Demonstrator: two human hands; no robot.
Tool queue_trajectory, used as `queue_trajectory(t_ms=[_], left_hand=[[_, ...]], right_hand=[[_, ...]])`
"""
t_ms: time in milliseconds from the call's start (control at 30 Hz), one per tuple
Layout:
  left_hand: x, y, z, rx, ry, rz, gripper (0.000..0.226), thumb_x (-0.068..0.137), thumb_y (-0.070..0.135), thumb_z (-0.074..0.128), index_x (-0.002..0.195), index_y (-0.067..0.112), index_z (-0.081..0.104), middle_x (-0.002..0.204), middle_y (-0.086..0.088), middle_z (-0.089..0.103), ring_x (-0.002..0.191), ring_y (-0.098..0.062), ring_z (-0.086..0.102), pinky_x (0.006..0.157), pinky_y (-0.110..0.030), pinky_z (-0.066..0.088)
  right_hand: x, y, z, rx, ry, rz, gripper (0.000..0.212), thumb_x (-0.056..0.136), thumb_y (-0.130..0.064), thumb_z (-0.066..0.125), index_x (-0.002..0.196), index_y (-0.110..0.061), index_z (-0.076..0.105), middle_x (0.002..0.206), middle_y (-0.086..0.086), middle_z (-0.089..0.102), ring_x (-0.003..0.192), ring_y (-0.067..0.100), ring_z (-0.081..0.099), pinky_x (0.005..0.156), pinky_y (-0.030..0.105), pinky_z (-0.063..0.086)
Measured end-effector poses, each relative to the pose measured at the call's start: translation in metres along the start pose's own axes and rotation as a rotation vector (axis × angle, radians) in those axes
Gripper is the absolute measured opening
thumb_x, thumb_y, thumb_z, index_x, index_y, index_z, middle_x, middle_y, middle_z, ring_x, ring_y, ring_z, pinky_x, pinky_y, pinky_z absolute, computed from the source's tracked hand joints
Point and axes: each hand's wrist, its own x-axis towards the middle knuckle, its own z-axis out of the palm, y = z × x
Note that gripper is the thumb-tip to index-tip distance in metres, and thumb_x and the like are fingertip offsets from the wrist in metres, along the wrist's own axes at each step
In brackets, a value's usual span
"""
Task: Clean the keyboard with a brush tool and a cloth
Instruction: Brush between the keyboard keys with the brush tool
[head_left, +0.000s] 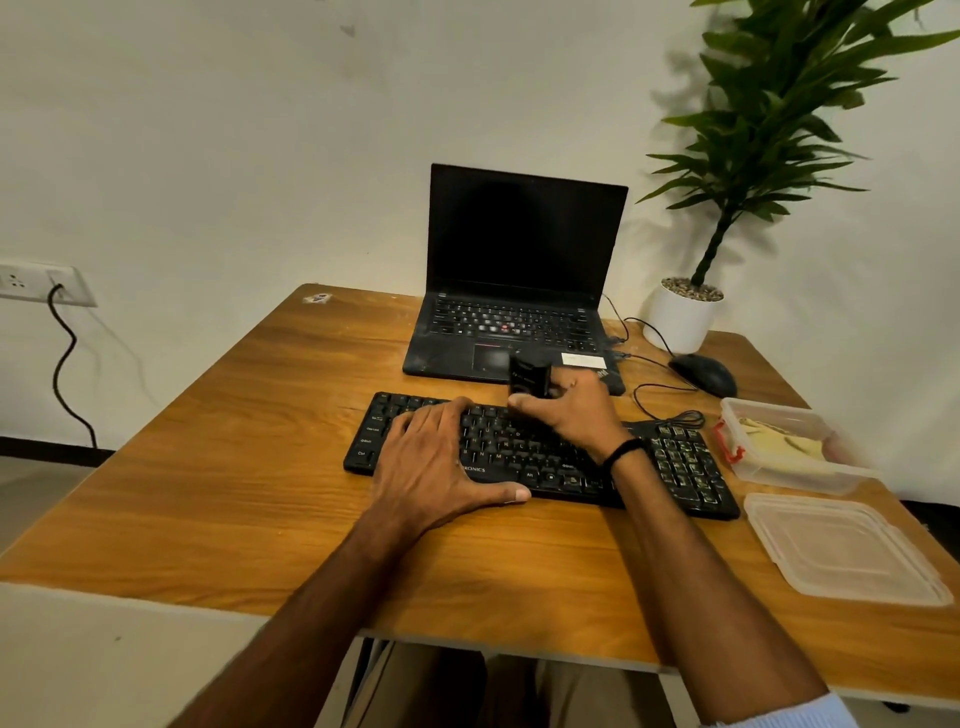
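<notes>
Speaker 1: Nearest stuff?
Speaker 2: Wood table (234, 493). Clear lid (841, 551) lying flat on it, well right of the right fingers and nearer the camera.
Speaker 1: Left hand?
Speaker 2: Left hand (441, 462) palm down on the keyboard (680, 467). Fingers (434, 415) straight and close together on the left-side keys, thumb stuck out along the front edge.
Speaker 1: Right hand?
Speaker 2: Right hand (571, 415) over the top rows, thumb and fingers curled round a black brush (527, 379) that sticks up past the fingertips. Blurred, can't tell if it touches the keys. Black band on that wrist.
Speaker 1: Cloth?
Speaker 2: Yellow cloth (779, 441) in an open clear box (795, 480), right of the right fingers, just off the keyboard's right end.
Speaker 1: Beyond?
Speaker 2: Laptop (524, 234) open, screen dark, just past the fingers holding the brush. Mouse (706, 374) and potted plant (680, 322) farther off, right of them.
</notes>
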Motion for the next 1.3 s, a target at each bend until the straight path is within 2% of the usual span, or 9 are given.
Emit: queue_trajectory(t_ms=[67, 200, 300, 433, 533, 733, 967, 1133, 1300], left_hand=[[0.001, -0.001, 0.000, 0.000, -0.005, -0.002, 0.128, 0.054, 0.109, 0.045, 0.150, 0.026, 0.036, 0.145, 0.002, 0.053, 0.135, -0.016, 0.047, 0.120, -0.040, 0.026], [0.002, -0.001, 0.000, 0.008, -0.008, -0.006, 0.130, 0.052, 0.110, 0.044, 0.150, 0.025, 0.035, 0.145, 0.001, 0.053, 0.135, -0.016, 0.047, 0.120, -0.040, 0.027], [0.002, -0.001, 0.001, 0.002, -0.015, -0.013, 0.131, 0.052, 0.110, 0.043, 0.151, 0.025, 0.033, 0.146, 0.002, 0.052, 0.136, -0.016, 0.046, 0.121, -0.041, 0.026], [0.002, -0.001, 0.001, 0.018, -0.019, -0.022, 0.133, 0.051, 0.112, 0.040, 0.152, 0.025, 0.033, 0.148, 0.001, 0.051, 0.137, -0.016, 0.045, 0.122, -0.041, 0.026], [0.002, -0.001, 0.002, 0.021, -0.019, -0.028, 0.134, 0.050, 0.112, 0.039, 0.151, 0.024, 0.034, 0.148, 0.001, 0.051, 0.137, -0.017, 0.046, 0.122, -0.041, 0.026], [0.001, 0.000, 0.001, 0.030, -0.029, -0.037, 0.137, 0.049, 0.113, 0.038, 0.153, 0.023, 0.034, 0.150, 0.000, 0.050, 0.139, -0.017, 0.045, 0.123, -0.043, 0.025], [-0.002, 0.002, -0.003, 0.083, -0.022, -0.018, 0.136, 0.050, 0.113, 0.035, 0.152, 0.024, 0.035, 0.147, 0.001, 0.052, 0.135, -0.017, 0.047, 0.124, -0.042, 0.024], [0.001, 0.021, 0.001, 0.117, 0.004, 0.061, 0.132, 0.055, 0.111, 0.034, 0.151, 0.022, 0.038, 0.146, 0.001, 0.052, 0.135, -0.017, 0.046, 0.123, -0.040, 0.022], [0.005, 0.036, 0.010, 0.122, -0.035, 0.029, 0.134, 0.056, 0.112, 0.031, 0.154, 0.021, 0.031, 0.149, 0.000, 0.049, 0.138, -0.017, 0.043, 0.124, -0.043, 0.023]], right_hand=[[-0.004, 0.002, 0.002, 0.206, -0.197, 0.059, 0.040, 0.077, -0.020, 0.082, 0.114, -0.012, 0.069, 0.106, 0.005, 0.074, 0.092, 0.019, 0.073, 0.081, 0.036, 0.060], [0.001, 0.000, -0.001, 0.045, 0.063, 0.029, 0.041, 0.081, -0.027, 0.079, 0.118, -0.014, 0.066, 0.103, -0.006, 0.069, 0.088, 0.011, 0.068, 0.077, 0.026, 0.058], [0.002, 0.006, 0.002, 0.219, -0.119, 0.089, 0.040, 0.078, -0.021, 0.081, 0.115, -0.012, 0.067, 0.106, 0.005, 0.074, 0.092, 0.021, 0.073, 0.081, 0.035, 0.060], [0.003, 0.006, -0.003, -0.019, 0.112, 0.023, 0.042, 0.081, -0.030, 0.079, 0.119, -0.015, 0.066, 0.105, -0.009, 0.067, 0.093, 0.009, 0.066, 0.079, 0.026, 0.057], [0.002, 0.010, -0.001, 0.110, -0.066, 0.061, 0.043, 0.077, -0.029, 0.082, 0.117, -0.018, 0.068, 0.108, -0.004, 0.072, 0.095, 0.014, 0.071, 0.078, 0.028, 0.060], [0.008, 0.019, -0.013, 0.026, 0.345, 0.053, 0.036, 0.083, -0.028, 0.077, 0.114, -0.012, 0.068, 0.099, -0.005, 0.070, 0.086, 0.006, 0.066, 0.063, 0.010, 0.049], [0.003, 0.027, -0.036, 0.063, 0.500, 0.153, 0.015, 0.083, -0.029, 0.077, 0.081, -0.027, 0.062, 0.084, 0.000, 0.070, 0.075, 0.011, 0.065, 0.063, 0.022, 0.052], [0.008, 0.026, -0.030, -0.198, 0.433, 0.178, 0.018, 0.085, -0.027, 0.075, 0.093, -0.015, 0.064, 0.090, 0.004, 0.070, 0.075, 0.015, 0.061, 0.052, 0.016, 0.042], [0.006, 0.014, 0.001, -0.004, 0.175, 0.043, 0.025, 0.080, -0.030, 0.079, 0.099, -0.024, 0.066, 0.096, -0.003, 0.071, 0.086, 0.011, 0.068, 0.067, 0.021, 0.056]])
